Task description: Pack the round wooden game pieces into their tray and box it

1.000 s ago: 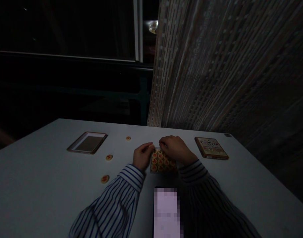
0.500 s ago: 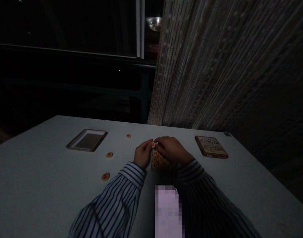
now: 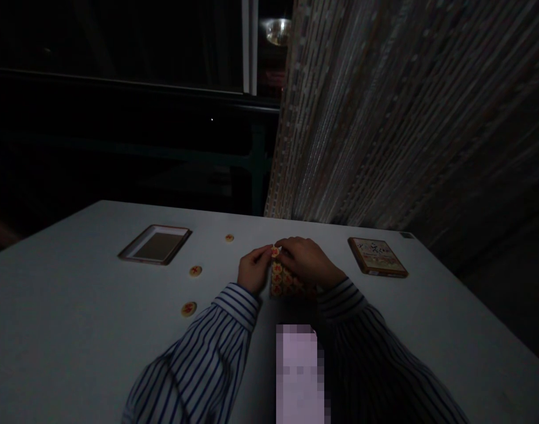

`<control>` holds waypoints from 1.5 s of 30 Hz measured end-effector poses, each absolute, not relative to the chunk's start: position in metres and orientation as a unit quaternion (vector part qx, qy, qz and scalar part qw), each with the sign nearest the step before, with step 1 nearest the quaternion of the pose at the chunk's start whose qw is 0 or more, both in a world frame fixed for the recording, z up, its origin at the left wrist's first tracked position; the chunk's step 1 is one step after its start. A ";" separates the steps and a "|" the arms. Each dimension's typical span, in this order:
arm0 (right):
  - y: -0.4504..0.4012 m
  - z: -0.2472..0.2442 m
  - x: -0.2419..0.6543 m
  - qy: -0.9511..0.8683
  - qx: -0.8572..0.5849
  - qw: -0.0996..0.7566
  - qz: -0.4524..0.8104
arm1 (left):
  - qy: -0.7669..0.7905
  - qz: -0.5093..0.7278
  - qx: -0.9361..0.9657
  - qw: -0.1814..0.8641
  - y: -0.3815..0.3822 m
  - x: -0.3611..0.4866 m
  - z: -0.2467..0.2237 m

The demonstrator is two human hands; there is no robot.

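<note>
A round, pale xiangqi piece (image 3: 275, 252) with a red character is pinched at the top of a small wall of stacked pieces. My left hand (image 3: 253, 272) is closed, its fingertips on the left side of that piece. From the right, my right hand (image 3: 311, 260) curls over the stack, its thumb and fingers closed at the same piece. Below it, the stacked xiangqi pieces (image 3: 277, 279) stand in rows with red characters facing me. The right part of the stack is dark and partly hidden behind my right hand.
Three loose pieces lie left of my hands: one far (image 3: 229, 238), one in the middle (image 3: 195, 271), one near (image 3: 189, 309). An open box tray (image 3: 125, 255) sits at the back left. A printed box lid (image 3: 378, 258) lies right. A bead curtain (image 3: 340, 118) hangs behind the table.
The view has tilted down slightly. Both hands stay at the top of the stack, and the character on the top piece now shows more fully.
</note>
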State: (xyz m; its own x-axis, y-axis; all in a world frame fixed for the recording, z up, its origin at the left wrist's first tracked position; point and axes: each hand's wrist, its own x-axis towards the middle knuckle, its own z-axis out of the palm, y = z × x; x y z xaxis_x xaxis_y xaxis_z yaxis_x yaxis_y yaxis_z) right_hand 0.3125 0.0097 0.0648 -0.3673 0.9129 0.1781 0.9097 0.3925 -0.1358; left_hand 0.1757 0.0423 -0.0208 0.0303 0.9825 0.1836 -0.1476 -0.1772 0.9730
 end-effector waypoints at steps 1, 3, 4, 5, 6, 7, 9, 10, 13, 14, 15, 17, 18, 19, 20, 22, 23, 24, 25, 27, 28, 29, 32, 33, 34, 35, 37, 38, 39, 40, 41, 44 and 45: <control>0.010 0.065 0.312 -0.829 -0.547 0.115 0.005 | 0.402 0.567 0.518 0.499 0.042 0.176 -0.020; 0.009 0.065 0.312 -0.833 -0.541 0.118 0.001 | 0.400 0.568 0.520 0.498 0.041 0.176 -0.019; 0.009 0.064 0.312 -0.833 -0.540 0.118 0.000 | 0.401 0.570 0.519 0.496 0.041 0.176 -0.018; 0.009 0.064 0.312 -0.834 -0.540 0.117 0.001 | 0.403 0.572 0.518 0.492 0.041 0.176 -0.018; 0.010 0.064 0.311 -0.833 -0.540 0.116 0.003 | 0.408 0.574 0.517 0.487 0.041 0.175 -0.017; 0.010 0.064 0.311 -0.833 -0.541 0.116 0.005 | 0.413 0.574 0.517 0.482 0.041 0.175 -0.017; 0.010 0.064 0.311 -0.834 -0.540 0.115 0.010 | 0.419 0.572 0.518 0.478 0.041 0.175 -0.017; 0.011 0.064 0.311 -0.835 -0.539 0.115 0.012 | 0.420 0.569 0.519 0.480 0.042 0.175 -0.017; 0.010 0.065 0.310 -0.834 -0.540 0.110 0.013 | 0.417 0.567 0.515 0.489 0.042 0.175 -0.018; 0.010 0.065 0.310 -0.833 -0.543 0.107 0.014 | 0.416 0.567 0.516 0.489 0.041 0.175 -0.018; 0.010 0.066 0.309 -0.830 -0.548 0.103 0.014 | 0.416 0.567 0.517 0.487 0.041 0.175 -0.018; 0.009 0.067 0.309 -0.824 -0.558 0.093 0.014 | 0.419 0.569 0.516 0.483 0.041 0.175 -0.018; 0.010 0.067 0.310 -0.821 -0.564 0.088 0.012 | 0.423 0.574 0.512 0.480 0.042 0.175 -0.019; 0.010 0.066 0.310 -0.819 -0.568 0.083 0.008 | 0.428 0.579 0.504 0.476 0.042 0.175 -0.019; 0.010 0.066 0.311 -0.816 -0.572 0.077 0.004 | 0.434 0.585 0.496 0.472 0.043 0.175 -0.019; 0.012 0.064 0.312 -0.813 -0.579 0.063 -0.007 | 0.445 0.593 0.482 0.466 0.044 0.174 -0.021; 0.012 0.063 0.313 -0.811 -0.582 0.055 -0.012 | 0.449 0.594 0.479 0.464 0.045 0.174 -0.021; 0.013 0.063 0.314 -0.810 -0.584 0.047 -0.016 | 0.453 0.593 0.479 0.461 0.046 0.174 -0.022; 0.013 0.062 0.315 -0.809 -0.587 0.039 -0.019 | 0.458 0.591 0.481 0.458 0.046 0.174 -0.022; 0.013 0.060 0.315 -0.807 -0.590 0.026 -0.023 | 0.465 0.586 0.488 0.449 0.046 0.174 -0.023; 0.013 0.060 0.315 -0.805 -0.592 0.020 -0.023 | 0.469 0.583 0.492 0.445 0.046 0.174 -0.023; 0.013 0.059 0.315 -0.803 -0.595 0.013 -0.023 | 0.472 0.579 0.497 0.441 0.046 0.174 -0.024; 0.012 0.059 0.315 -0.797 -0.603 -0.003 -0.017 | 0.482 0.570 0.510 0.428 0.045 0.174 -0.024; 0.012 0.058 0.315 -0.796 -0.605 -0.008 -0.016 | 0.484 0.569 0.514 0.422 0.045 0.174 -0.024; 0.012 0.058 0.315 -0.796 -0.605 -0.012 -0.015 | 0.486 0.567 0.519 0.416 0.045 0.174 -0.025; 0.013 0.058 0.315 -0.797 -0.603 -0.015 -0.016 | 0.488 0.564 0.524 0.411 0.045 0.174 -0.025; 0.013 0.056 0.315 -0.798 -0.602 -0.019 -0.019 | 0.491 0.558 0.533 0.403 0.045 0.174 -0.026; 0.014 0.056 0.315 -0.799 -0.601 -0.019 -0.021 | 0.493 0.555 0.537 0.401 0.045 0.174 -0.026; 0.014 0.055 0.315 -0.799 -0.601 -0.018 -0.023 | 0.494 0.552 0.539 0.400 0.046 0.174 -0.027; 0.014 0.054 0.315 -0.800 -0.599 -0.018 -0.024 | 0.495 0.550 0.541 0.400 0.046 0.174 -0.027; 0.014 0.053 0.315 -0.801 -0.598 -0.017 -0.025 | 0.496 0.548 0.542 0.400 0.046 0.175 -0.028; 0.014 0.052 0.315 -0.804 -0.594 -0.014 -0.027 | 0.501 0.540 0.546 0.400 0.047 0.175 -0.029; 0.014 0.052 0.314 -0.803 -0.595 -0.014 -0.027 | 0.502 0.537 0.548 0.399 0.047 0.175 -0.030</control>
State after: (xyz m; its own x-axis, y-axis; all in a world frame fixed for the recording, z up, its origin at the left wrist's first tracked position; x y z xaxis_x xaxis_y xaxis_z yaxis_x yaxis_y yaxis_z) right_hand 0.3141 0.0144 0.0518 -0.2918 0.9564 0.0098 0.9549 0.2907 0.0598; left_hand 0.1747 0.0472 -0.0298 -0.0816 0.9787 0.1884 0.1211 -0.1779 0.9766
